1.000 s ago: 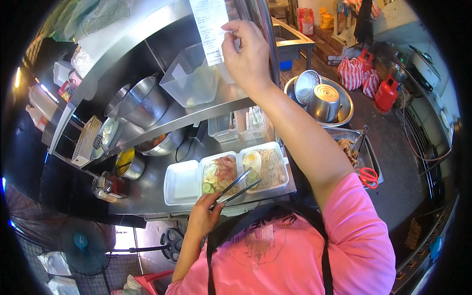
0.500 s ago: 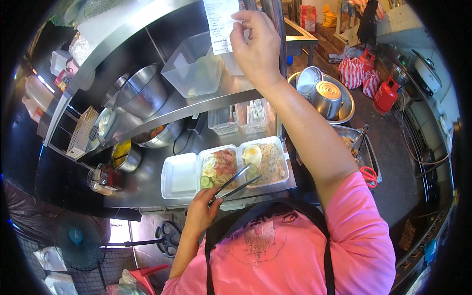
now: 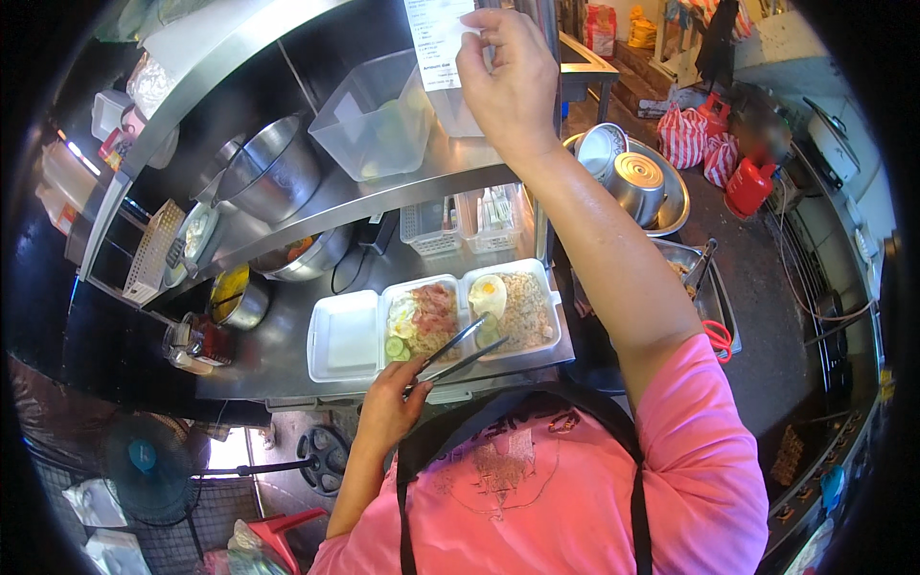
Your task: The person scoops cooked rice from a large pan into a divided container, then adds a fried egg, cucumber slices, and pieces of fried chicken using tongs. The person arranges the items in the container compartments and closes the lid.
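My left hand [image 3: 390,402] is closed around a pair of metal tongs [image 3: 458,356], whose tips hang over the near edge of the food boxes. My right hand [image 3: 511,81] is raised to the upper shelf and pinches a white paper receipt [image 3: 442,43] by its right edge. Below, a white foam box [image 3: 343,337] lies open on the counter, its filled part holding rice, egg, cucumber slices and reddish chopped meat [image 3: 435,309]. Beside it another foam container holds fried rice [image 3: 525,305], an egg half [image 3: 489,296] and cucumber.
Clear plastic bins [image 3: 372,120] and a steel pot [image 3: 273,172] stand on the steel shelf. Utensil baskets [image 3: 430,227] sit beneath it. To the right are a steel food tray [image 3: 714,297] with tongs, red-handled scissors [image 3: 718,340] and a basin [image 3: 674,196] with pots.
The view has shifted slightly. My right hand still pinches the receipt at the shelf, and my left still holds the tongs above the boxes.
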{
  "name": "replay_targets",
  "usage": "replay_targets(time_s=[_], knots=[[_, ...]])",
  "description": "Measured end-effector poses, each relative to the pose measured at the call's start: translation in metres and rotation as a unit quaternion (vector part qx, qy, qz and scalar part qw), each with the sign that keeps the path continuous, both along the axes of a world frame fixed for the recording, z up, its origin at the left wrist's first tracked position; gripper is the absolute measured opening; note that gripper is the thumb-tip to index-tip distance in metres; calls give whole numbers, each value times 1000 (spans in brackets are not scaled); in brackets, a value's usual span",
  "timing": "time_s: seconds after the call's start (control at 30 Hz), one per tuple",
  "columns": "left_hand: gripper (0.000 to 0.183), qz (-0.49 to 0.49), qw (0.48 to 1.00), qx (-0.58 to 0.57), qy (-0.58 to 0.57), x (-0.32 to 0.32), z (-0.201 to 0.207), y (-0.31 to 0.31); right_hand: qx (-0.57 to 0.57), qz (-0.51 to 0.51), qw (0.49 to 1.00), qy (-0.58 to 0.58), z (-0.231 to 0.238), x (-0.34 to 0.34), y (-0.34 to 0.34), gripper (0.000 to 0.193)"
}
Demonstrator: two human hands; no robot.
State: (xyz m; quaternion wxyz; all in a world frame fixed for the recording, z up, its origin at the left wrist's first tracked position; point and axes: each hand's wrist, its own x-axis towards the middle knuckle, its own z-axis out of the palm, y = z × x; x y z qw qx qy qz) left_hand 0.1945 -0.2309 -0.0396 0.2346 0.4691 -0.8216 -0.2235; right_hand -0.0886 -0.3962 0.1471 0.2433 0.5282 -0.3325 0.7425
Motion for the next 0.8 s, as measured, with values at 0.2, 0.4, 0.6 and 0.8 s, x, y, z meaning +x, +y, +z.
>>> replay_targets(time_s=[0.2, 0.4, 0.6, 0.8], knots=[[37, 8, 1000, 6, 0, -1, 2, 2, -12, 48, 999, 4, 7, 4, 15, 17], [35, 26, 1000, -12, -8, 9, 0, 3, 19, 47, 999, 15, 0, 5, 13, 16], [34, 154, 987, -52, -17, 38, -1, -7, 18, 52, 998, 13, -6, -1, 9, 19], [34, 232, 969, -65, -44, 61, -9, -4, 30, 40, 999, 10, -7, -4, 4, 21]])
